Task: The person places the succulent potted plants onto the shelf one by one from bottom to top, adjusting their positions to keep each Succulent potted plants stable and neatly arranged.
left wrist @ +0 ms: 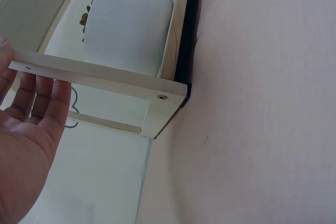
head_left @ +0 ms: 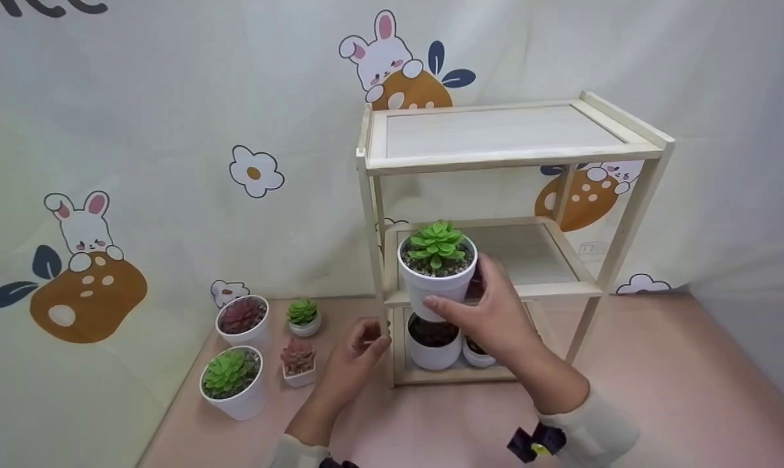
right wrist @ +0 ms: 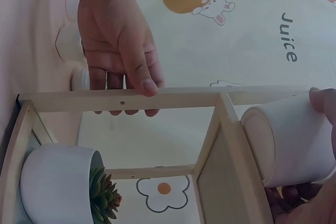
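Note:
My right hand (head_left: 499, 318) grips a white pot with a green succulent (head_left: 439, 286), thumb in front and fingers round the far side. The pot is upright at the front edge of the wooden rack's middle shelf (head_left: 528, 253); in the right wrist view its base (right wrist: 260, 145) is beside the shelf rail. My left hand (head_left: 353, 364) holds the rack's left front post (right wrist: 184, 99), the thumb on one side and the fingers (left wrist: 55, 100) on the other. On the bottom shelf stand a larger white pot (head_left: 434, 351) and a smaller one (head_left: 478, 355), partly hidden by my right hand.
Left of the rack, on the pink table (head_left: 658, 390), stand a red succulent (head_left: 242, 318), a green succulent (head_left: 233, 383), a small green one (head_left: 303, 316) and a small pink one (head_left: 299, 361), all in white pots. A printed cloth (head_left: 171, 97) hangs behind.

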Demonstrator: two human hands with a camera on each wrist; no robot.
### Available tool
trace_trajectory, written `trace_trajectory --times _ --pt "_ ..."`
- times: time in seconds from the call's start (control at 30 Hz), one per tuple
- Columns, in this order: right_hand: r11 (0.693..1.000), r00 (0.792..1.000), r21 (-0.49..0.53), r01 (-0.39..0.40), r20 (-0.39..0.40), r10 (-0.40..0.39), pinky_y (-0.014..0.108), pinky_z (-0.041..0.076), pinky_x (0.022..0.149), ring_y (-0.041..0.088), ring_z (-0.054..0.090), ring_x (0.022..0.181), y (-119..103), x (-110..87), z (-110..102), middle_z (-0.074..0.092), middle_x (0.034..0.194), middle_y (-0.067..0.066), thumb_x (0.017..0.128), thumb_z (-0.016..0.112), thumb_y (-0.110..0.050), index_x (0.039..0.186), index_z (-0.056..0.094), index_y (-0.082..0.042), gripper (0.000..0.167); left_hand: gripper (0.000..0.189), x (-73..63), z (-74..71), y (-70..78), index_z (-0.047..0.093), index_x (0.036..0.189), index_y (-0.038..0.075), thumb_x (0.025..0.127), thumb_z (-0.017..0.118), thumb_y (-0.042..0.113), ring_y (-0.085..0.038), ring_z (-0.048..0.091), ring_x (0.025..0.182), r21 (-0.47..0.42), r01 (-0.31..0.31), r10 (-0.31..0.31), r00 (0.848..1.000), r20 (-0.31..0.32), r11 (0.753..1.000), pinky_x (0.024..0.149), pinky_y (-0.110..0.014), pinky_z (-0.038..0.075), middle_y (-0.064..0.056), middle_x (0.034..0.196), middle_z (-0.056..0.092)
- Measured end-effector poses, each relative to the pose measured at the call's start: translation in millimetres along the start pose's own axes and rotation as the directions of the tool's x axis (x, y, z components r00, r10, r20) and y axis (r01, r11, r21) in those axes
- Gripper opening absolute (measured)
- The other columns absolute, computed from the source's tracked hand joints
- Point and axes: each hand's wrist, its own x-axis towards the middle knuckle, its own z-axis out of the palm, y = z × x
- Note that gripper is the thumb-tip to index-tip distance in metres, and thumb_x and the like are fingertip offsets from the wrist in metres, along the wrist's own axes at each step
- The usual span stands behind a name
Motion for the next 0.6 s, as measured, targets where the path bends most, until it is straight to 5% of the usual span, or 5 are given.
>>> trace_trajectory --times 0.6 --pt "0.997 0.999 0.073 0.019 -0.05 -0.015 0.044 0.051 0.109 0.029 0.061 0.127 2.0 4.1 0.7 0.061 0.137 0.016 0.081 0.091 -0.028 0.144 0.048 -0.004 0.08 0.033 -0.3 0.2 -0.2 0.06 0.125 0.007 0.103 0.065 0.031 -0.023 0.06 0.117 0.019 0.018 -0.018 1.0 0.001 1.0 0.1 -0.03 0.052 -0.008 0.118 0.063"
